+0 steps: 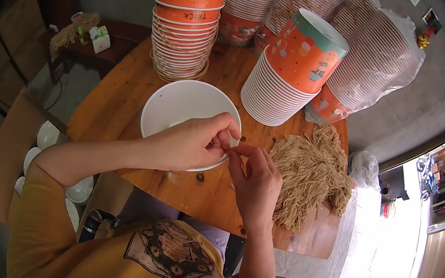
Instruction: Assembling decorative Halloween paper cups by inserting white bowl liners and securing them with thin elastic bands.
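Observation:
A white round bucket or bowl (167, 105) sits on the wooden table in front of me, its pale inside facing up. My left hand (199, 138) reaches across it, fingers curled and closed at its right rim. From the right, my right hand (255, 179) meets it there, thumb and forefinger pinched together beside the left fingertips. What lies between the fingers is too small to make out. To the right of my right hand lies a heap of tan cords (312, 175).
Nested orange buckets (185, 30) with loops of cord stand behind the bowl. Another inverted stack (297, 64) is to its right, with plastic-wrapped stacks (374, 64) behind. A cardboard box (6, 164) holding white buckets (49, 135) stands at left. More cord (74, 30) lies on a bench.

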`<action>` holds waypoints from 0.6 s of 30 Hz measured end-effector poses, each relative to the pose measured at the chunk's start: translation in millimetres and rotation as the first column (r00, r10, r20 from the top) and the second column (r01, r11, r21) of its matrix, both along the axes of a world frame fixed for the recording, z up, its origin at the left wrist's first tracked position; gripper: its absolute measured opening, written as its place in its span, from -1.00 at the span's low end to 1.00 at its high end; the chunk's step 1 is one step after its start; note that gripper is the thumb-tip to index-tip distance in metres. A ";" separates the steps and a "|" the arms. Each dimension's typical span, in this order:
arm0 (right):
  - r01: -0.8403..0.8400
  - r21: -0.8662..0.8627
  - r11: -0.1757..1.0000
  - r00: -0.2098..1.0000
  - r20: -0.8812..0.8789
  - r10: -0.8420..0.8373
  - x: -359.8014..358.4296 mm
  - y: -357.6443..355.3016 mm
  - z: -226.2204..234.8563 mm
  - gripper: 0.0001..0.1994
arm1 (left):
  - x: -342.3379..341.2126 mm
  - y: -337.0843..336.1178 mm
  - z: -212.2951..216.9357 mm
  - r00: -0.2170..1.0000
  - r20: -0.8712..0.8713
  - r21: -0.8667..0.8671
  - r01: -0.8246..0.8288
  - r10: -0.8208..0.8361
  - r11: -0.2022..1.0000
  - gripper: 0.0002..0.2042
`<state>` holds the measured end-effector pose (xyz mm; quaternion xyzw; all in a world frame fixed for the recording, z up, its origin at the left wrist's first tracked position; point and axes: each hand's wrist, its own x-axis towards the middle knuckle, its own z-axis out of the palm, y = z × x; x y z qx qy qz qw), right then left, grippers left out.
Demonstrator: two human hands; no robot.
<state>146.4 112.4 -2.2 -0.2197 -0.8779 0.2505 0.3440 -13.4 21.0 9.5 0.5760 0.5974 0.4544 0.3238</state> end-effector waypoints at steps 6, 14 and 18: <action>-0.050 -0.080 0.996 0.999 -0.021 0.048 -2.7 2.6 2.2 -0.88 | -1.2 3.3 -1.9 0.998 -0.061 0.066 0.002 0.002 0.998 -0.70; -0.069 -0.119 0.990 0.997 0.022 0.073 -4.6 6.5 3.9 -0.90 | -1.0 3.4 -0.6 0.992 -0.127 0.063 0.012 -0.004 0.998 -0.68; -0.059 -0.147 0.987 0.998 -0.002 0.060 -5.2 2.7 1.4 -0.90 | -3.2 2.8 2.8 0.977 -0.215 -0.069 -0.013 -0.002 0.998 -0.80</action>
